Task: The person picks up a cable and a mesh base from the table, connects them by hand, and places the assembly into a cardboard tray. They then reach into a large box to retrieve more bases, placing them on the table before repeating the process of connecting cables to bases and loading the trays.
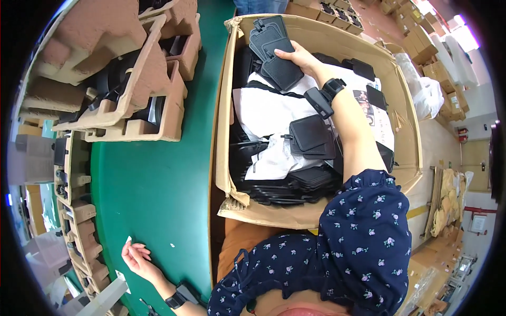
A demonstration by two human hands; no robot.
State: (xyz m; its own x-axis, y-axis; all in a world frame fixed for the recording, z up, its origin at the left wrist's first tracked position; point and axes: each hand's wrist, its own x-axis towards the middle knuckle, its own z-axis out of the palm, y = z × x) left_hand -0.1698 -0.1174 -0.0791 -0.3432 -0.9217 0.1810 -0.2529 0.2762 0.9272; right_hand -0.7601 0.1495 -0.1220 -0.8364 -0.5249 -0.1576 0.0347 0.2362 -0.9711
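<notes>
At the far end of an open cardboard box (322, 217), my right hand (299, 57) grips several flat black plates (284, 68) with small tabs. Its thumb lies on top of them, and its other fingers are mostly hidden. Below that arm, more black plates (311, 136) rest on crumpled white paper (274, 110), and a stack of thin black plates (284, 188) fills the near side. My left hand (138, 259) is over the green table with its fingers loosely curled and apart. A small white spot shows at one fingertip; I cannot tell whether it is a scrap.
The green table (158, 184) runs along the box's left side. Brown molded pulp trays (163, 100) holding black parts are stacked at its far left, and more trays (79, 231) line the left edge. Another person's jeans (261, 6) show beyond the box. Cartons (419, 42) stand at right.
</notes>
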